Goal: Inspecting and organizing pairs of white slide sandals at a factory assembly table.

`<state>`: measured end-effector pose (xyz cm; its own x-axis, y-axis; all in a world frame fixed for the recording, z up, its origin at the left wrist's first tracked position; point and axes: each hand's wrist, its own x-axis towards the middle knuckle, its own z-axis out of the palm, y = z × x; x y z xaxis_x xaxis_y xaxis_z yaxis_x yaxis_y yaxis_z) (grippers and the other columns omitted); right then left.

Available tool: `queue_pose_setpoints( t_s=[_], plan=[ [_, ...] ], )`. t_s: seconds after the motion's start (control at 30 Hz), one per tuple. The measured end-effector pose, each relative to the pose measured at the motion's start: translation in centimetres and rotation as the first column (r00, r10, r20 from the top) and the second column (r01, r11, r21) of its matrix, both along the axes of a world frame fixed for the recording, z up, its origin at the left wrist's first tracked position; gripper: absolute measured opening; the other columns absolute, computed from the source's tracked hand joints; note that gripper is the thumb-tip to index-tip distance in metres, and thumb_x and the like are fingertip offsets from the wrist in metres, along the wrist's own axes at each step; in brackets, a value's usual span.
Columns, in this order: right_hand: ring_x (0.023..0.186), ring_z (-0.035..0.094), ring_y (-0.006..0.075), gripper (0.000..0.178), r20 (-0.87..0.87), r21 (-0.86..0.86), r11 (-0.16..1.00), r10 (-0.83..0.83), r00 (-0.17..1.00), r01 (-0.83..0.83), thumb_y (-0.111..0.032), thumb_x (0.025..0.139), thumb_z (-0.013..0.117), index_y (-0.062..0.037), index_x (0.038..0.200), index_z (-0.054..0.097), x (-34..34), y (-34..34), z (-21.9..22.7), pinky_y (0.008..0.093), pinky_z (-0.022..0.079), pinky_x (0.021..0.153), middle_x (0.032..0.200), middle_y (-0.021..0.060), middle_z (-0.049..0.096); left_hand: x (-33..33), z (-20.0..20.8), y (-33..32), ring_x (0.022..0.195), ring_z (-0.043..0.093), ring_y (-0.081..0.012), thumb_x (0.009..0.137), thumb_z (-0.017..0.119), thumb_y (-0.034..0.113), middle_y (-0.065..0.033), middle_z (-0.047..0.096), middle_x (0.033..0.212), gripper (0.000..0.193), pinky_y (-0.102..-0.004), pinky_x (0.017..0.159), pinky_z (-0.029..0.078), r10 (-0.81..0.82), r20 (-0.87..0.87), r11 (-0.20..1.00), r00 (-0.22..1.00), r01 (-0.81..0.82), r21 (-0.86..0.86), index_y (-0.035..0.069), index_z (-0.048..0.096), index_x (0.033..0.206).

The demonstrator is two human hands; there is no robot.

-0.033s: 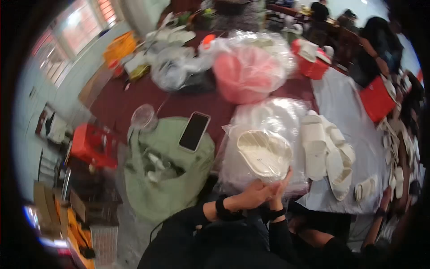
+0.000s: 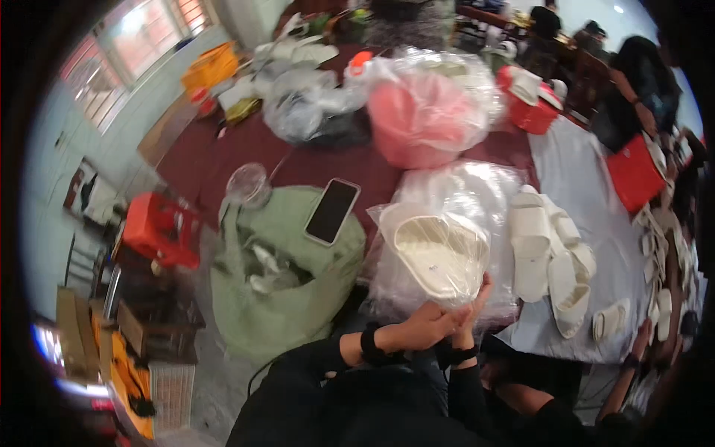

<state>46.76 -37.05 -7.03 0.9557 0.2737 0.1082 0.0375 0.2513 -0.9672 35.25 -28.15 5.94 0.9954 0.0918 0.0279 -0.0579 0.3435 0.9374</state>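
A pair of cream slide slippers, or a single one, point(image 2: 433, 267) sits in a clear plastic bag right in front of me; how many are inside is hard to tell. My left hand point(image 2: 430, 326) is closed on the near end of this bag, its fingertips meeting the other hand. My right hand point(image 2: 474, 309) grips the bag's near right side, thumb up along the edge. Beneath the bagged slipper lies a stack of clear plastic bags point(image 2: 491, 186). Several loose cream slippers point(image 2: 530, 246) rest just right of the stack.
A phone point(image 2: 332, 211) lies on a green bag point(image 2: 290, 328) to the left, by a clear plastic cup point(image 2: 248, 185). Behind are a pink plastic bag point(image 2: 421, 119) and red boxes point(image 2: 532, 108). A red stool point(image 2: 160, 231) stands left. Another person's hand point(image 2: 639, 341) is at right.
The whole view has shifted slightly, with things sitting a little farther right. Both hands keep their grip on the bagged slipper.
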Motion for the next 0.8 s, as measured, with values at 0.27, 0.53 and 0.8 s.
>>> queue_pose_setpoints(
  t_s=[0.27,0.53,0.8],
  plan=[
    [0.121,0.044,0.0246,0.03,0.001,0.035,0.999,-0.041,0.999,0.041,-0.01,0.098,0.038,0.0025,0.125,0.034,0.2,0.8,-0.9,0.0345,0.032,0.108,0.127,0.0167,0.043,-8.5,0.3,3.9,0.056,0.037,-0.0103,0.095,0.036,0.029,-0.0001,0.039,0.062,0.036,-0.0232,0.05,0.03,0.549,0.212,0.681,0.808,-0.58,0.448,0.006,0.043,0.068],
    [0.12,0.043,0.0241,0.032,0.004,0.009,0.997,-0.078,0.997,0.078,-0.005,0.095,0.04,0.0029,0.126,0.035,0.3,0.5,-1.0,0.0352,0.031,0.106,0.127,0.0163,0.044,-13.5,-4.9,12.6,0.047,0.037,-0.0057,0.097,0.042,0.039,0.0008,0.043,0.052,0.042,-0.0221,0.046,0.025,0.959,-0.213,0.243,0.186,-0.928,0.284,0.009,0.047,0.068],
    [0.121,0.043,0.0237,0.032,0.024,-0.007,0.998,-0.065,0.998,0.065,-0.003,0.095,0.04,0.0018,0.126,0.034,0.3,0.7,-0.8,0.0345,0.031,0.106,0.128,0.0167,0.043,-18.6,-8.9,19.9,0.073,0.06,-0.0307,0.09,0.05,0.043,-0.019,0.063,0.073,0.056,-0.0414,0.068,0.043,0.677,-0.609,0.715,0.413,-0.174,0.677,-0.011,0.059,0.081]
  ],
)
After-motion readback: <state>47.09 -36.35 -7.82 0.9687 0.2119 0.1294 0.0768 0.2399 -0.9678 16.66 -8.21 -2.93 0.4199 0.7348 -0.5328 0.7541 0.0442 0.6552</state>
